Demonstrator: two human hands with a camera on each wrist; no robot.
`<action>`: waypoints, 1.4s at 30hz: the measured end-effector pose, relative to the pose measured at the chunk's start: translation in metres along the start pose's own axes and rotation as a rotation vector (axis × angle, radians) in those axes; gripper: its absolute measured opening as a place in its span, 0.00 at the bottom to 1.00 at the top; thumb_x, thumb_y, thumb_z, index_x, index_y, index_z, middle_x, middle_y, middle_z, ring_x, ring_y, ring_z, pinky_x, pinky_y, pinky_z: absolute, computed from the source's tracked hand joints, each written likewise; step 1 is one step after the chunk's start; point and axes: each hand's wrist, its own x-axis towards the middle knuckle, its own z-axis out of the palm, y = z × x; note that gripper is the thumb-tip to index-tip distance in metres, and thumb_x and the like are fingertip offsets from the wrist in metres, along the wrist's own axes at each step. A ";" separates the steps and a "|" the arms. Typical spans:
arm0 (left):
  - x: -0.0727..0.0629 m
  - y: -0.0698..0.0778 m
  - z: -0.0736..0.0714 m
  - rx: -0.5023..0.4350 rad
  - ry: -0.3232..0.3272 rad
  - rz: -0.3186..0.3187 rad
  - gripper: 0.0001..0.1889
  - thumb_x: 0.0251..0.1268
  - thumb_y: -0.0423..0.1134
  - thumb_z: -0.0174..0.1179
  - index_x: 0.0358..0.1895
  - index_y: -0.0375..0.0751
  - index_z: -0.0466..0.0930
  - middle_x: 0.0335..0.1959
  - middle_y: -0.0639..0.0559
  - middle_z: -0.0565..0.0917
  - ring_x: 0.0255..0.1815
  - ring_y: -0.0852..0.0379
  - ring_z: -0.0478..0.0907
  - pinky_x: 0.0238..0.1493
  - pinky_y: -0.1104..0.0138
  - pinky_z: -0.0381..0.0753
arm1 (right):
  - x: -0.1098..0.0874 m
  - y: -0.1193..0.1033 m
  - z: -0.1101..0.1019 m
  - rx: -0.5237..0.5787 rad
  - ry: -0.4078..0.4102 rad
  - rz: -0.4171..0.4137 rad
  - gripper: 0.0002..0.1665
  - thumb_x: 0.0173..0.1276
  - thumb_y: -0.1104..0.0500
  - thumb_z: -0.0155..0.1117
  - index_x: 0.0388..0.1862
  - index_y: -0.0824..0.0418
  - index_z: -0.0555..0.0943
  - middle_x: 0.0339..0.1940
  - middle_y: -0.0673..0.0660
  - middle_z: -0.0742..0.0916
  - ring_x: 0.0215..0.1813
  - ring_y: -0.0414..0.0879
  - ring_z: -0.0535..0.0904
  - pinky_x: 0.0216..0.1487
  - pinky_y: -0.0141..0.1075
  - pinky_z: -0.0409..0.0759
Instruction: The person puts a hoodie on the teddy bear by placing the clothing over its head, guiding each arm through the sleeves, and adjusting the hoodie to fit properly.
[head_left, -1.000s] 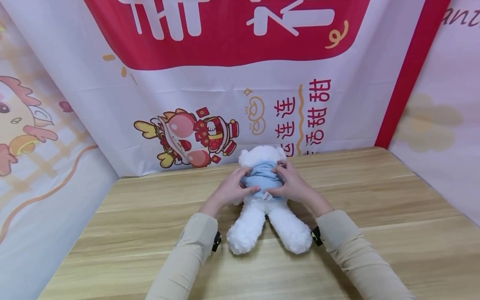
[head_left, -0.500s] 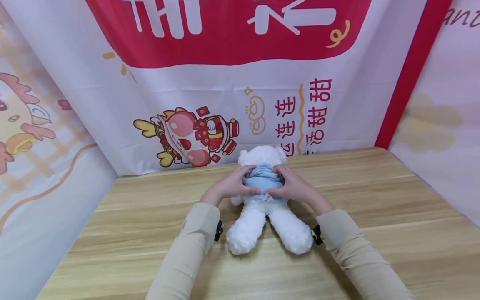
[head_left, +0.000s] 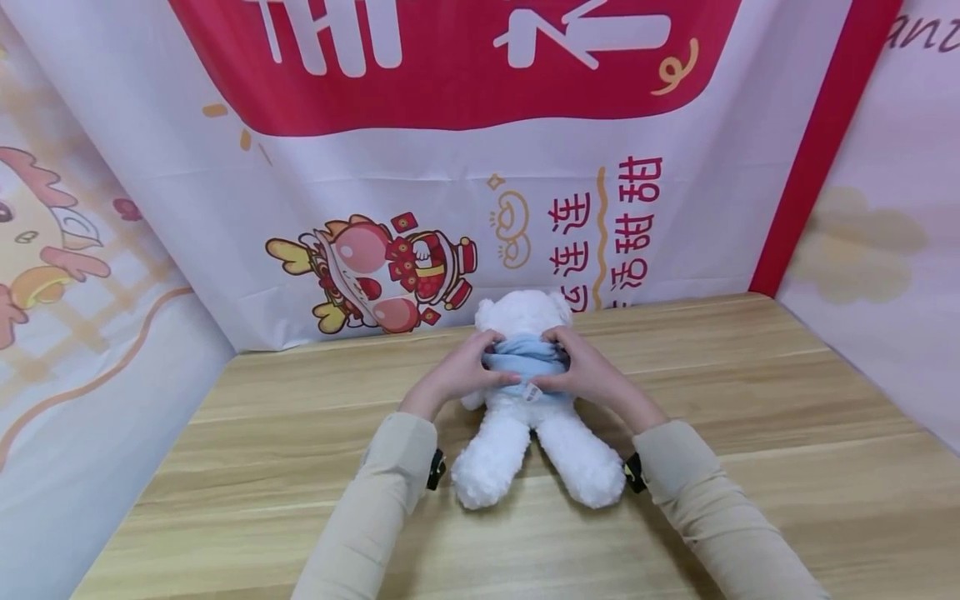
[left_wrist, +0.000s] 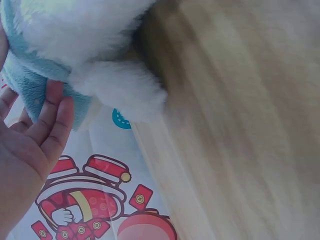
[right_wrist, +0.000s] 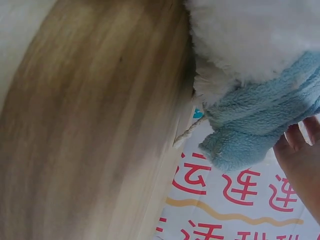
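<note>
A white plush toy [head_left: 491, 462] lies on the table with its legs toward the person and no face showing in the head view. Round its body sits a light blue top [head_left: 527, 360], bunched in folds, with a small white tag [head_left: 531, 392] at its lower edge. The left hand [head_left: 459, 368] grips the top at its left side, fingers curled over the cloth and thumb low near the tag. Opposite it, the right hand [head_left: 596, 372] holds the right side the same way. In the left wrist view, fingertips [left_wrist: 54, 92] press on blue cloth beside a furry white limb [left_wrist: 117, 87].
The wooden table [head_left: 300, 433] stretches out on both sides of the toy. Behind it hangs a printed white and red cloth [head_left: 450, 92], close to the toy's head. More printed cloths [head_left: 90, 333] flank the table. A pale cord [right_wrist: 189, 132] shows beside the blue top.
The top's upper part has gathered lower, so more of the white head end shows. The right hand's fingers have curled in and come slightly down; the toy's legs stay in place.
</note>
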 end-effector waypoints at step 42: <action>-0.012 -0.015 0.019 0.019 0.201 0.209 0.10 0.66 0.36 0.58 0.48 0.41 0.77 0.50 0.45 0.79 0.53 0.51 0.77 0.56 0.58 0.79 | 0.033 -0.006 -0.022 -0.149 0.173 0.034 0.21 0.76 0.66 0.41 0.64 0.70 0.68 0.66 0.69 0.73 0.68 0.62 0.67 0.70 0.53 0.64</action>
